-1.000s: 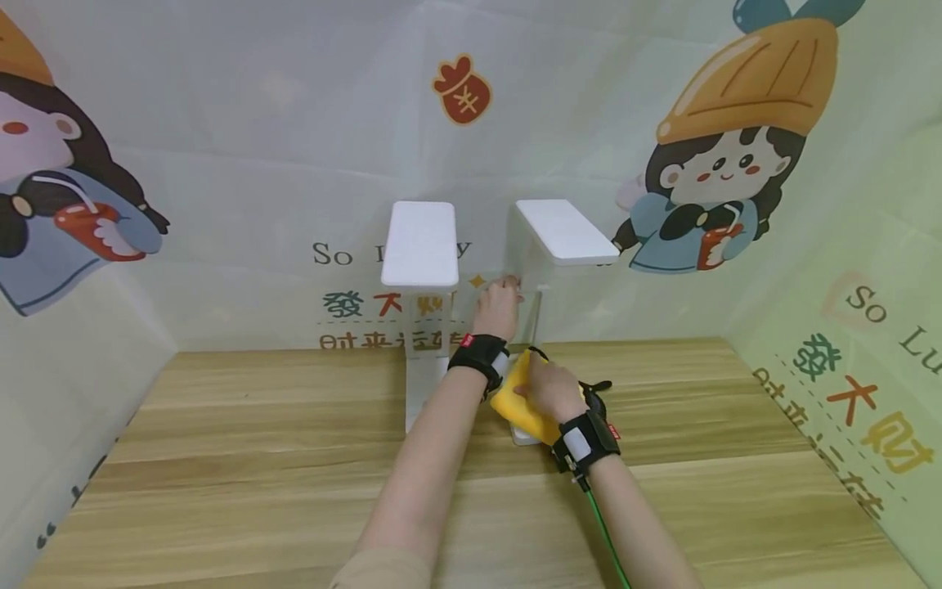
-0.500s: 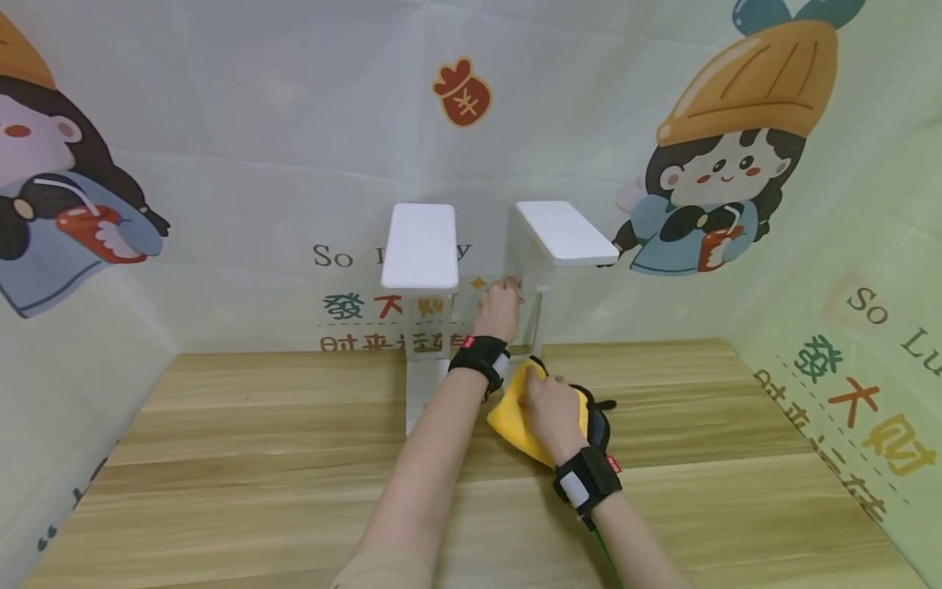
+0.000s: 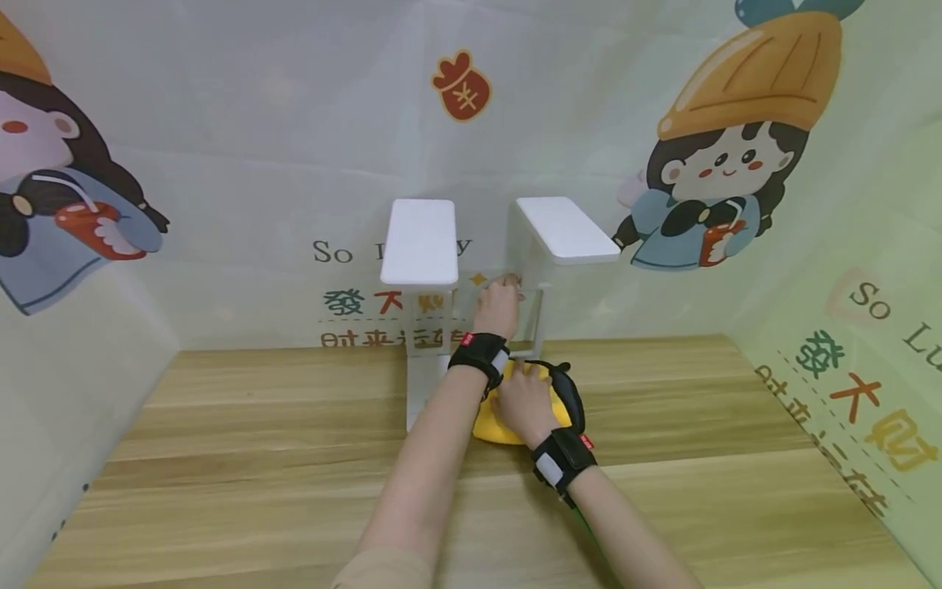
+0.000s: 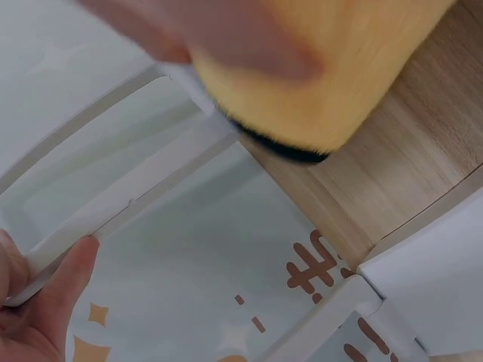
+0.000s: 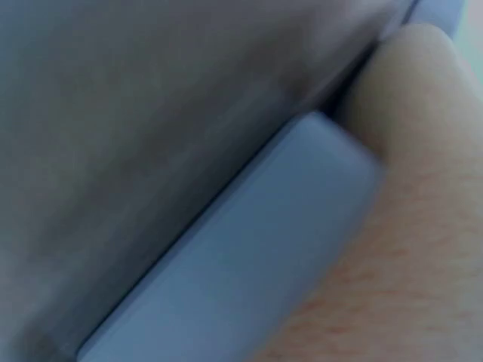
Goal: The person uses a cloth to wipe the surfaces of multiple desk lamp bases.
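Observation:
Two white stands, each with a flat rectangular top on a slim post, stand side by side near the back wall. At the right stand [image 3: 567, 231], my left hand [image 3: 498, 307] pinches the post [image 4: 128, 192] between thumb and fingers, as the left wrist view shows. Low on this stand, my right hand [image 3: 527, 404] holds a yellow cloth [image 3: 495, 427] with a black edging and a dark backing. The cloth covers the base in the head view and meets the post's lower end in the left wrist view. A blurred pale slab end [image 5: 249, 234] lies beside the right hand's skin in the right wrist view.
The left stand [image 3: 419, 242] is close to my left forearm, its base [image 3: 422, 393] partly behind the arm. A printed sheet [image 3: 294, 147] hangs behind and at both sides of the wooden table [image 3: 280, 458]. A green cable [image 3: 589, 532] trails from the right wristband.
My right hand has moved the cloth toward me, then to the left, over the right stand's base. The left hand keeps its place on the post, and both stands stay put.

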Demonstrator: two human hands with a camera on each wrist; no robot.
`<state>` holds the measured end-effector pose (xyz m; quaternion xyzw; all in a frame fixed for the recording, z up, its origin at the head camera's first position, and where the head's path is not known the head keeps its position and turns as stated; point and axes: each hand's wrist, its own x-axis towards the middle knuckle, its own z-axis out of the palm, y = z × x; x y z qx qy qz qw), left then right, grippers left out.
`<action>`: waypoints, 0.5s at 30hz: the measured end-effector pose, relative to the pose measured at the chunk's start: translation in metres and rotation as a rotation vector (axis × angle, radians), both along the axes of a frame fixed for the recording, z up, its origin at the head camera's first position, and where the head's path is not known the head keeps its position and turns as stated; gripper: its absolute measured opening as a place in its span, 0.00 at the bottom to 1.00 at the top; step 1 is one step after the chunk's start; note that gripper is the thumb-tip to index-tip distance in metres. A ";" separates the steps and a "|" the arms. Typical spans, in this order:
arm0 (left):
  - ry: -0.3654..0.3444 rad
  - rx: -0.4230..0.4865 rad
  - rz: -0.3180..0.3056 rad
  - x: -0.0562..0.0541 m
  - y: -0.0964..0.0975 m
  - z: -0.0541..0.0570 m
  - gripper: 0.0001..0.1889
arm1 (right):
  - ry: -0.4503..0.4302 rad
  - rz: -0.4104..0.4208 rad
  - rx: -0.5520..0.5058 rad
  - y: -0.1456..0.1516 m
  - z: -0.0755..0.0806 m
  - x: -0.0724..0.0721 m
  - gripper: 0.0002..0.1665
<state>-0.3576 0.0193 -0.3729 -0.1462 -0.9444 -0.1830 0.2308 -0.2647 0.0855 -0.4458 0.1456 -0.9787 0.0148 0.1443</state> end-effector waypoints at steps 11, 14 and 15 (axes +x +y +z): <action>0.026 0.012 -0.004 0.003 -0.001 -0.002 0.09 | 0.030 0.159 0.250 0.000 0.015 0.032 0.15; 0.047 0.005 0.003 0.002 -0.002 0.000 0.08 | 0.060 0.138 0.185 0.000 0.013 0.020 0.12; 0.052 0.004 0.006 0.002 -0.002 0.000 0.08 | 0.070 0.125 0.160 -0.001 0.012 0.015 0.11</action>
